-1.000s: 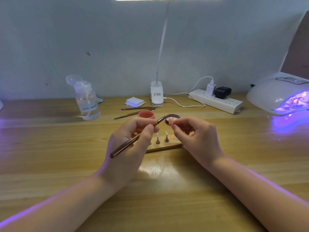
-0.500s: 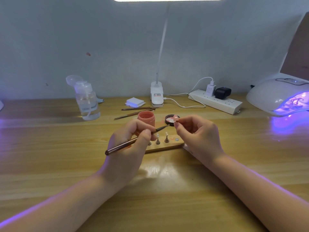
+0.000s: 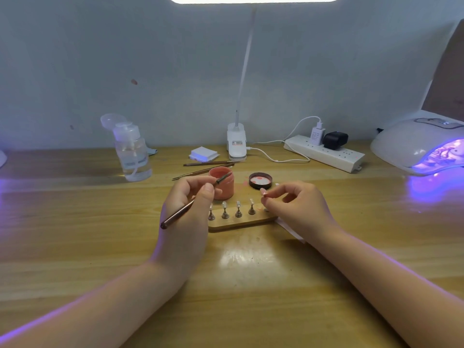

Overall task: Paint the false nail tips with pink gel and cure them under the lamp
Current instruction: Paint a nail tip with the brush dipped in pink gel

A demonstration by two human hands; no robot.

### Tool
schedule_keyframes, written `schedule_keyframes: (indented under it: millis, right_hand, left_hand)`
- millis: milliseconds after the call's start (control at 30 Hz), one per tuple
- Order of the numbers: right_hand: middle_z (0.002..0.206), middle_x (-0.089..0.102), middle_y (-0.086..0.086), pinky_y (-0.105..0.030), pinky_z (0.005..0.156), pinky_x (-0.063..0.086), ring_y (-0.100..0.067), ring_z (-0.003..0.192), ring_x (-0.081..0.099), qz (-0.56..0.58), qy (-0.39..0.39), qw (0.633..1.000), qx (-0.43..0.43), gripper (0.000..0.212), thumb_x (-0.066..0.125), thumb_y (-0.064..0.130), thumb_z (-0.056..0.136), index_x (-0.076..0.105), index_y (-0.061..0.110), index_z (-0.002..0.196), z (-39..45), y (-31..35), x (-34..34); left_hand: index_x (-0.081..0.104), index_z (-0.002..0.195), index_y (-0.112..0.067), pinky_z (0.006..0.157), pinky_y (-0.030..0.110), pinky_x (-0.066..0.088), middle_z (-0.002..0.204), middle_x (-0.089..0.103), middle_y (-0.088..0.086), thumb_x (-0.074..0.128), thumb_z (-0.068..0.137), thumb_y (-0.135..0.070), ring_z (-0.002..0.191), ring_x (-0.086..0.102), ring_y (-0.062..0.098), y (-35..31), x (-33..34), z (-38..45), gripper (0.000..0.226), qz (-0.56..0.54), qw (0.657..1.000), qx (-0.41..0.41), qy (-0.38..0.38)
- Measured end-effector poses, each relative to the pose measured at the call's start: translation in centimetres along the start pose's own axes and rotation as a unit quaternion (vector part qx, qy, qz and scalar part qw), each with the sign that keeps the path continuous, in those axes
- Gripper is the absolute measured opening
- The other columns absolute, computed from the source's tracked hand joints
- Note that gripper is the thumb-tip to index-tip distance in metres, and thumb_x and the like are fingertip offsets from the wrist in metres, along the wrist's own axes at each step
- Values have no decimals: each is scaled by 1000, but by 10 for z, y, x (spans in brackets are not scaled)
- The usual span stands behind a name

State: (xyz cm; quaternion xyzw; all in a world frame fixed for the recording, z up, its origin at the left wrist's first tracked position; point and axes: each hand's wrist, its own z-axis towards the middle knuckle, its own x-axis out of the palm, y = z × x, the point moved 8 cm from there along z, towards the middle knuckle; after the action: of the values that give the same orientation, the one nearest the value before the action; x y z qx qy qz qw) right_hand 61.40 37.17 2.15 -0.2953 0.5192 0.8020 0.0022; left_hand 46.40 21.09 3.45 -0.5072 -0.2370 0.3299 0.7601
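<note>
I see a wooden desk (image 3: 75, 234) against a pale wall, lit from above. My left hand (image 3: 185, 212) pinches a brush (image 3: 193, 200) between thumb and curled fingers; the bristle end lies over the open pink gel jar (image 3: 223, 189) at mid-desk, though I cannot tell whether it touches the gel. My right hand (image 3: 298, 209) pinches a pink nail tip (image 3: 263, 192) between thumb and forefinger, the other fingers loosely curled, just above the right end of the wooden stand (image 3: 241, 222). Four small metal pegs (image 3: 238, 212) stand upright in a row on it. The jar's lid (image 3: 260, 180) lies inverted just right of the jar. The cure lamp (image 3: 416, 144) glows violet at the far right edge. A pump bottle (image 3: 131, 154) stands far left, a power strip (image 3: 326, 153) along the far edge
</note>
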Motion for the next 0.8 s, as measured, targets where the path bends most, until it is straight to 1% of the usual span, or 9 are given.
schedule_keyframes:
  millis: [100,167,300,333,433,533,667,733,800]
  right_hand:
    - [76,55,12,-24,62,34,-5,67,46,-42,21,999,-4,11,77,30,76,70,32,68,0,0,4]
    - [76,56,15,-23,62,34,-3,68,47,-77,34,996,-8,14,77,33,76,67,36,68,0,0,5]
    - [73,63,4,-26,48,45,-24,65,62,-83,50,995,22,11,78,38,74,70,32,70,1,-5,4]
    - [75,64,3,-28,50,47,-25,68,64,-85,58,994,26,11,79,39,72,70,32,72,1,-5,4]
    - [88,62,11,-25,65,46,-7,82,57,-101,100,990,7,20,82,44,66,71,34,79,2,-2,5]
    - [97,57,15,-20,72,42,-2,91,51,-142,135,980,-24,32,84,47,61,69,34,87,1,1,5]
    - [101,59,8,-28,81,48,-9,94,53,-189,70,978,-47,46,82,44,68,67,22,105,4,2,-7]
    - [97,60,5,-30,81,48,-10,91,53,-209,49,974,-67,42,79,39,74,65,20,109,4,4,-10]
    - [87,59,4,-31,73,48,-11,82,52,-207,27,974,-88,32,74,38,78,66,20,102,3,8,-12]
  left_hand:
    - [64,97,-26,58,6,44,88,73,-13,52,98,-18,80,62,-8,3,2,-2,14,-5,1000,-19,3]
    - [65,98,-26,64,13,45,89,73,-12,52,98,-18,82,63,-7,2,3,-3,14,-6,1000,-23,6]
    - [65,96,-25,76,31,47,89,73,-10,54,98,-17,87,65,-2,2,3,-4,14,-16,999,-25,11]
    - [65,96,-25,77,33,47,90,73,-10,55,97,-20,88,66,0,2,3,-4,12,-17,1000,-22,13]
    - [66,94,-28,80,36,50,91,73,-9,55,85,-32,91,66,2,3,3,-4,16,-26,999,-22,14]
    - [66,95,-27,82,39,51,92,73,-11,54,85,-32,92,67,1,2,3,-5,16,-34,999,-21,20]
    - [66,95,-21,85,41,49,90,74,-9,56,95,-18,89,67,3,0,6,-6,10,-58,997,-31,29]
    - [66,93,-19,90,47,49,90,73,-9,54,97,-13,88,67,5,1,8,-6,13,-66,996,-42,41]
    - [66,93,-17,93,46,49,90,73,-8,50,98,-9,89,67,8,1,9,-7,18,-72,995,-44,48]
